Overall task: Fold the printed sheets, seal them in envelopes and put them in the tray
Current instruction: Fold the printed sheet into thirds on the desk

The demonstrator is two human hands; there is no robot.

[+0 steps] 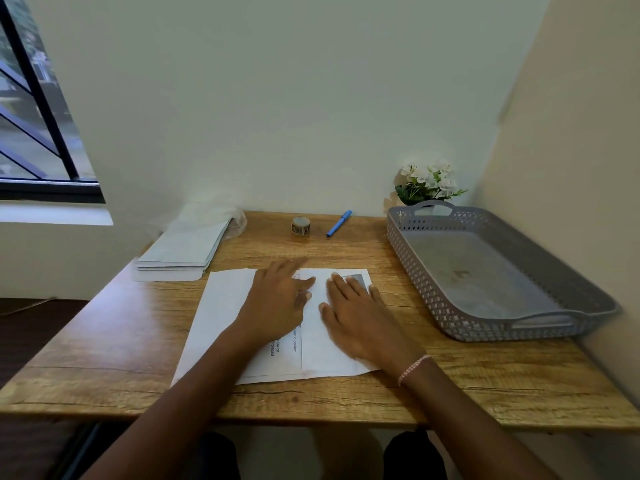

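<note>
Head view, down onto a wooden surface (104,341) set against a pale wall. At the middle of it, a white printed sheet (221,306), with its right part folded over toward the left. Beside the folded edge, a few lines of dark print, too small to read in full.

Left hand (277,306) flat on the sheet at the folded edge, fingers straight and slightly spread, gripping nothing. Right hand (356,317) flat on top of the folded flap, fingers straight and fairly close together, pointing away from the body, likewise clamped on nothing. Both hands just beside each other, fingertips near the far edge of the sheet. On the right wrist, a pale beaded bracelet (414,368).

At the far left of the surface, a stack of white envelopes (187,247), lying flat, near the far left corner of the sheet. Behind the stack, some crumpled clear plastic (239,218). Toward the far edge, between envelopes and tray, a small roll of tape (300,226), and just to its right a blue pen (338,223) lying at a slant.

At the right, a grey perforated tray (420,282) with a handle slot at each end, well apart from the sheet. Behind its far end, white flowers (427,180) with green leaves. At the upper left, a dark-framed window (34,116).
</note>
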